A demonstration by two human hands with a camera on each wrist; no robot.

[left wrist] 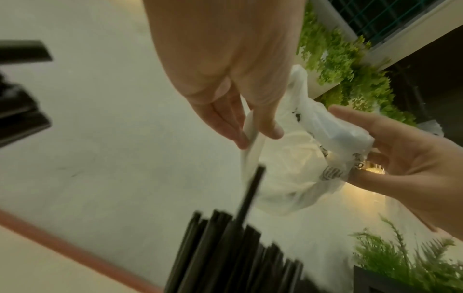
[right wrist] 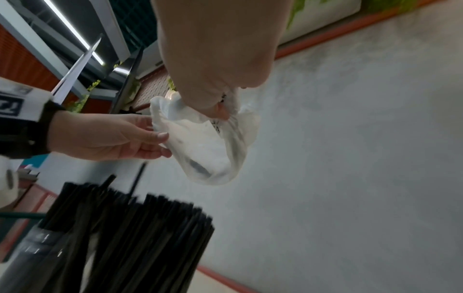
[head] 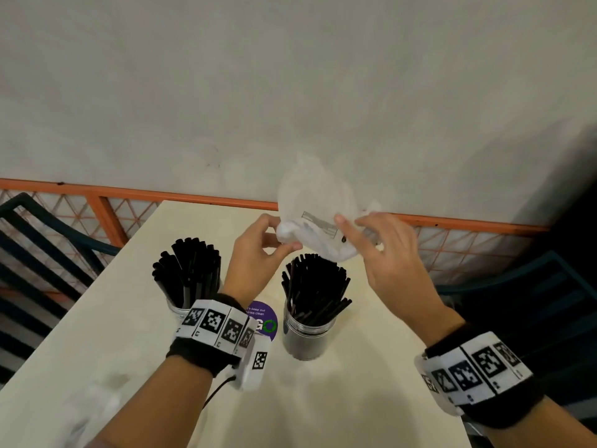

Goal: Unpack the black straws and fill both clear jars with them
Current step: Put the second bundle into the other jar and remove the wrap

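Note:
Two clear jars stand on the table, both packed with upright black straws: the left jar point(head: 177, 308) and the right jar point(head: 307, 334), whose straws point(head: 315, 286) fan out beneath my hands. Above the right jar both hands hold an empty-looking, translucent white plastic bag point(head: 310, 202) in the air. My left hand point(head: 281, 238) pinches a fold at the bag's left edge between thumb and fingers point(left wrist: 271, 131). My right hand point(head: 355, 227) grips the bag's right side, with the index finger stretched across it. Its fingertips point(right wrist: 220, 111) gather the plastic. No straws show inside the bag point(right wrist: 208, 154).
The cream table point(head: 355, 399) carries a round purple sticker point(head: 263, 318) between the jars and something pale and crumpled point(head: 97, 405) at its near left. Dark slatted chairs stand at the left point(head: 38, 240) and right point(head: 533, 292). An orange mesh railing point(head: 129, 192) and a wall lie behind.

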